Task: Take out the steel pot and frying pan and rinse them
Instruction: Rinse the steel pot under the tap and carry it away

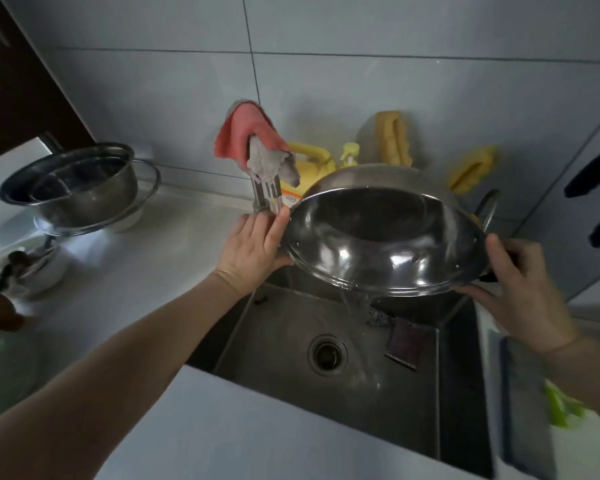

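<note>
A wide steel frying pan (385, 244) with two loop handles is tilted toward me over the sink (284, 341). Water pours from its lower rim into the basin. My left hand (253, 244) grips the pan's left edge and my right hand (523, 289) grips its right edge by a handle. A steel pot (73, 188) stands on the counter at the far left, resting on a larger steel rim.
A tap (265, 192) draped with a pink and grey cloth (257, 143) rises behind the sink. Yellow bottles (312, 161) and sponges line the wall. White bowls (25, 268) sit on the left counter. A dark scraper (404, 344) lies in the basin.
</note>
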The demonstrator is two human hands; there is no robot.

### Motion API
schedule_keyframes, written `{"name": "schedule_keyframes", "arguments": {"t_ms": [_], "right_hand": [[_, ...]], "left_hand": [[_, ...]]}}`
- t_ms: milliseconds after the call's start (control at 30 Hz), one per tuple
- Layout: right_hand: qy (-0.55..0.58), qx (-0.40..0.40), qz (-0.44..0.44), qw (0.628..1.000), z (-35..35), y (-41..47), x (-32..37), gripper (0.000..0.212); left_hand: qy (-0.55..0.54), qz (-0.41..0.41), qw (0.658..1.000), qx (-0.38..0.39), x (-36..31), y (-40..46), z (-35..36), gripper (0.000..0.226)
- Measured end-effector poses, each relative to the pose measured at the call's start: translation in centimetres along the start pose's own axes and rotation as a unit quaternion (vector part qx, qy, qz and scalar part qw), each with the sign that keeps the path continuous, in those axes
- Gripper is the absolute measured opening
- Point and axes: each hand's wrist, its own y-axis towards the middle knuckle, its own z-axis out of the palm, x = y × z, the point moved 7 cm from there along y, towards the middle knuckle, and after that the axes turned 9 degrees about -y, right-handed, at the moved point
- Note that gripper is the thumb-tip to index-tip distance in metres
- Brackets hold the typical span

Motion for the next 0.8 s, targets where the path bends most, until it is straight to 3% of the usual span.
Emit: {"name": "schedule_keyframes", "arguments": {"t_ms": [200,367,433,500,533,633,700,800], "right_hand": [[-0.029,-0.048,-0.001,0.998,-3.7,2.1,0.2,0.068],[-0.016,0.003,0.006,1.0,-3.7,2.3,0.1,0.07],[-0.011,0.04,0.032,0.999,-2.7,1.8,-0.3,0.09],[-0.002,0.131,0.08,0.988,-0.5,0.7,-1.5,0.132],[0.015,0.189,0.099,0.977,0.9,-0.1,-2.0,0.144],[0.088,0.339,0.137,0.926,5.0,-1.7,-3.1,0.146],[0.143,0.42,0.159,0.882,7.5,-2.7,-3.2,0.143],[0.194,0.466,0.17,0.847,10.4,-2.9,-3.2,0.143]], "left_hand": [[0.025,0.0,0.999,-0.029,0.3,3.0,-2.2,0.109],[-0.022,-0.027,0.999,0.015,0.0,2.5,-1.5,0.111],[-0.058,-0.067,0.992,0.085,-0.2,1.1,0.3,0.129],[-0.088,-0.114,0.972,0.186,-0.5,-0.7,2.6,0.15],[-0.095,-0.132,0.958,0.235,-0.7,-1.6,3.7,0.152],[-0.163,-0.189,0.892,0.378,-1.4,-5.0,7.3,0.144],[-0.217,-0.21,0.855,0.422,-1.8,-6.6,8.9,0.145],[-0.289,-0.212,0.811,0.462,-1.4,-7.6,10.1,0.147]]}}
